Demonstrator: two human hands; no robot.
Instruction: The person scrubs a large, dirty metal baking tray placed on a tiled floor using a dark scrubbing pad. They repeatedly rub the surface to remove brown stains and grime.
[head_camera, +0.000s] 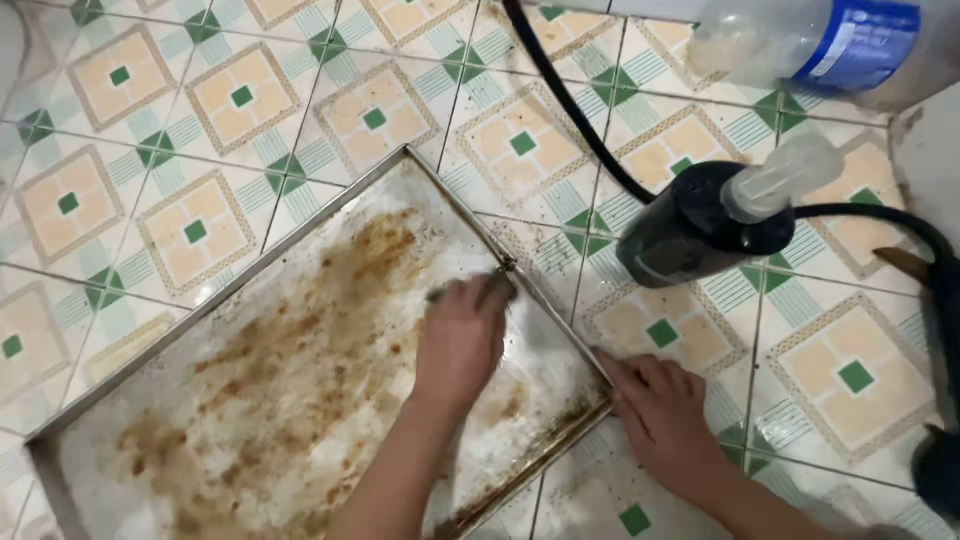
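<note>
A large metal baking tray (220, 291) lies on the tiled floor, its inside coated with brown grime and whitish suds. My left hand (460, 340) rests inside the tray near its far right edge, fingers closed on a dark scrubbing pad (470, 290) pressed against the surface. My right hand (660, 410) lies flat on the floor tiles just outside the tray, fingertips touching the rim at the near right corner.
A black bottle with a clear cap (700, 225) lies on the floor to the right of the tray. A black hose (570, 100) runs past it. A clear plastic bottle with a blue label (830, 40) lies at the top right.
</note>
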